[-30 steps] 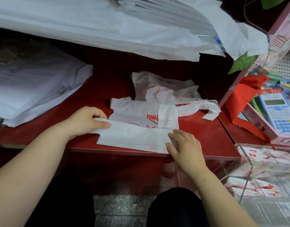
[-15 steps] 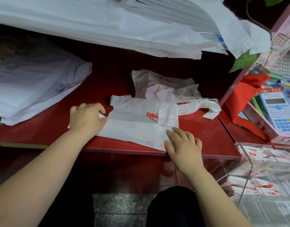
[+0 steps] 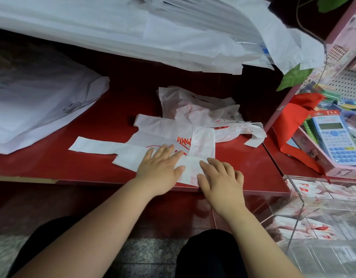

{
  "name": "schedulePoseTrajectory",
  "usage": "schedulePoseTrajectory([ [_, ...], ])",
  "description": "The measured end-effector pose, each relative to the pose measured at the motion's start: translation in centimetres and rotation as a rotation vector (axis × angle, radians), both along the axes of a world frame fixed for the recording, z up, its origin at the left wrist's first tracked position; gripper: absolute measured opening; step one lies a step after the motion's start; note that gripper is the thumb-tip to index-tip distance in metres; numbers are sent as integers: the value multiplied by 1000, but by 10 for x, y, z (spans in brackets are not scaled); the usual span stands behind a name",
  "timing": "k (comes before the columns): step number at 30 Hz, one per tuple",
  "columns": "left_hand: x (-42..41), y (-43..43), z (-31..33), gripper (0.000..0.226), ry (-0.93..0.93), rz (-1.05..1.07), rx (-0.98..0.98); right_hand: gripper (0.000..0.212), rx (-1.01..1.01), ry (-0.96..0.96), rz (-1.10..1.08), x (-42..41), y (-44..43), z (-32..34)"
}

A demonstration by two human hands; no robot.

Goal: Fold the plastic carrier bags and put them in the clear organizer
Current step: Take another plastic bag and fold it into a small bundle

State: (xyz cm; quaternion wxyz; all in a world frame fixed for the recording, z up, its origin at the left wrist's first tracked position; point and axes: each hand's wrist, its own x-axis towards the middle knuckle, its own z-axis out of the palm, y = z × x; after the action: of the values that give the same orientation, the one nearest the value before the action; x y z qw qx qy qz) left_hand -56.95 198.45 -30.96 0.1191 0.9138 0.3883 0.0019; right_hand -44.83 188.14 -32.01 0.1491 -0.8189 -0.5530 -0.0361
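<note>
Left hand (image 3: 160, 167) and right hand (image 3: 220, 177) (both flat) press carrier bag (image 3: 131, 155)

Left hand (image 3: 160, 167), right hand (image 3: 221, 181), forearms (image 3: 105, 221) bare; black trousers (image 3: 209, 255).

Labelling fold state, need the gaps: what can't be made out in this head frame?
All head view.
Bag near edge and creases: covered by left hand and right hand.
Its red print: partly under the folded flap and left hand, unreadable.
Clear organizer: cut off by the right edge, glare; bag count unclear.
Loose bag pile: overlapping, count unclear.
</note>
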Motion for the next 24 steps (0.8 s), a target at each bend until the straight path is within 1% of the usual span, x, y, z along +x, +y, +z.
schedulePoseTrajectory([
  [1,-3,4,0,52,8,6,1,81,-37,-5,7,1,-1,0],
  [2,-5,7,0,52,16,7,3,74,-74,3,3,4,-2,2],
  [3,-8,9,1,52,19,2,5,59,-76,66,-19,8,-1,5],
  [5,-9,9,2,53,24,5,47,27,48,323,-108,18,7,17],
  [6,-9,8,2,52,6,12,69,20,108,439,-175,25,12,22],
  [7,-10,6,1,50,-58,9,94,21,116,502,-237,33,18,26],
  [9,-12,1,-1,41,-255,-66,265,29,27,539,-306,45,27,32],
  [10,-11,-2,0,38,-347,-122,320,31,-26,546,-314,48,30,35],
  [11,-9,-5,0,38,-428,-168,357,30,-66,556,-314,50,34,36],
  [12,-6,-10,3,38,-446,-198,349,25,-93,569,-313,51,38,38],
  [14,5,-24,7,43,-369,-189,182,13,-126,550,-316,50,43,39],
  [15,11,-28,5,49,-318,-163,107,12,-126,537,-321,50,45,38],
  [16,17,-31,2,55,-262,-143,80,15,-125,527,-327,49,47,39],
  [18,26,-33,-2,58,-201,-102,90,20,-119,504,-329,48,49,37],
  [20,29,-30,-5,55,-196,-75,72,23,-74,514,-305,50,50,34],
  [24,28,-30,-5,52,-177,-92,73,19,33,604,-165,54,46,33],
])
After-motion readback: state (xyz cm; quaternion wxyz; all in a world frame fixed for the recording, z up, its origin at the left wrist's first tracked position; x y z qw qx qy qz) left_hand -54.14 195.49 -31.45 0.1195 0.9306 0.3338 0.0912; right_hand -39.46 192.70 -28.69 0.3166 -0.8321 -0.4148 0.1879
